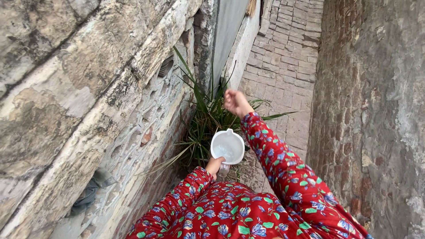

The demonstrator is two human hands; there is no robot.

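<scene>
My left hand (215, 165) grips the handle of a clear plastic jug (227, 147) that holds water, close to my body. My right hand (236, 102) is stretched out ahead of the jug, fingers loosely curled over the long green leaves of a spiky plant (205, 119). It holds nothing that I can see. Both arms wear red sleeves with a blue and green flower print.
A weathered, peeling wall (88, 102) with a white patterned grille runs along the left. A rough brick wall (372, 110) closes the right side. Between them a narrow brick-paved lane (287, 62) leads away. A grey cloth (90, 188) hangs on the left wall.
</scene>
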